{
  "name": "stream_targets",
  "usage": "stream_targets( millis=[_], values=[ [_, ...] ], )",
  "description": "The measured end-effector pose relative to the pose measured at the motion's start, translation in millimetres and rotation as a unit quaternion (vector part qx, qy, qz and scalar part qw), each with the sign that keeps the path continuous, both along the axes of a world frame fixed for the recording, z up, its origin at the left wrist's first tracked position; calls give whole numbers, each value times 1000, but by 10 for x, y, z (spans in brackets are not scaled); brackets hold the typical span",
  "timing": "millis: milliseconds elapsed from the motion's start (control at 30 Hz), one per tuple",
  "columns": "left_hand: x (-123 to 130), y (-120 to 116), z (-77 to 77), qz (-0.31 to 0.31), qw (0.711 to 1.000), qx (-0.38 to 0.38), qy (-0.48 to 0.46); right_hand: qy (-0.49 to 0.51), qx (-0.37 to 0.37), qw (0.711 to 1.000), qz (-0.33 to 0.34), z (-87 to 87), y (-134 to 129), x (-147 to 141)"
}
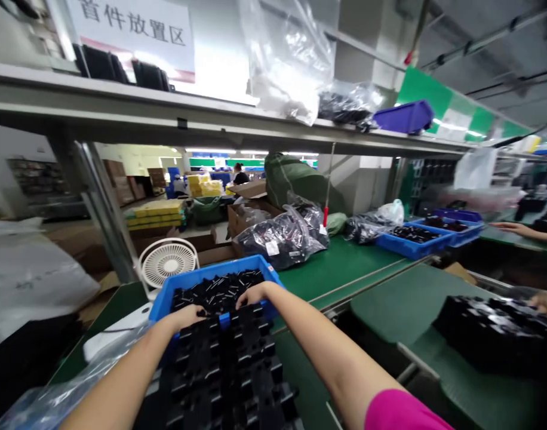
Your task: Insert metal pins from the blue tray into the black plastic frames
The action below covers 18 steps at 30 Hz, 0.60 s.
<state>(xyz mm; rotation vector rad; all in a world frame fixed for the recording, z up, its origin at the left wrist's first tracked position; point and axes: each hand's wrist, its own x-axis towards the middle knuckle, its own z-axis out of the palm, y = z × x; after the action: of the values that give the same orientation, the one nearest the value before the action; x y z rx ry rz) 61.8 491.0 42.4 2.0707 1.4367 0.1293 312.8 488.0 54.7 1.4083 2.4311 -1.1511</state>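
Observation:
A blue bin [159, 298] full of small black parts [220, 291] stands in front of me. My left hand [187, 318] is at the bin's near left edge, its fingers curled down by a small black part; what it grips is too small to make out. My right hand [254, 294] reaches over the near right part of the bin, fingers bent down among the parts, their tips partly hidden. Nearer to me, below both hands, rows of larger black moulded pieces [224, 370] are stacked side by side.
A white fan [169, 263] stands behind the bin at left. Bagged black parts [282, 236] lie on the green bench [345, 266]. A shelf [220, 116] crosses above. At right are blue bins [414, 248], a black stack [492, 334] and another person's hands [513, 228].

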Motion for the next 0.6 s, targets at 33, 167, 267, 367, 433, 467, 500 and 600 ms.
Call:
stream_targets(
  millis=[33, 167, 267, 367, 433, 467, 500, 600],
  values=[
    [-1, 9, -2, 4, 1000, -2, 3, 1, -3, 1000, -6, -24, 9, 7],
    [-67, 45, -14, 64, 998, 6, -17, 39, 14, 997, -65, -128, 57, 48],
    [-122, 40, -20, 128, 990, 15, -60, 99, 35, 986, -127, -177, 92, 73],
    [-130, -19, -3, 179, 977, 8, -116, 167, 37, 967, -191, -188, 82, 75],
    [-112, -68, 19, 200, 967, -2, -159, 210, 23, 950, -230, -182, 57, 63],
    [-102, -88, 33, 209, 961, -4, -182, 231, 16, 941, -248, -177, 44, 56],
    [-93, -104, 48, 216, 954, -4, -206, 252, 10, 931, -264, -171, 33, 51],
    [-84, -126, 99, 232, 935, 14, -269, 305, 5, 902, -306, -149, 22, 50]
  ],
)
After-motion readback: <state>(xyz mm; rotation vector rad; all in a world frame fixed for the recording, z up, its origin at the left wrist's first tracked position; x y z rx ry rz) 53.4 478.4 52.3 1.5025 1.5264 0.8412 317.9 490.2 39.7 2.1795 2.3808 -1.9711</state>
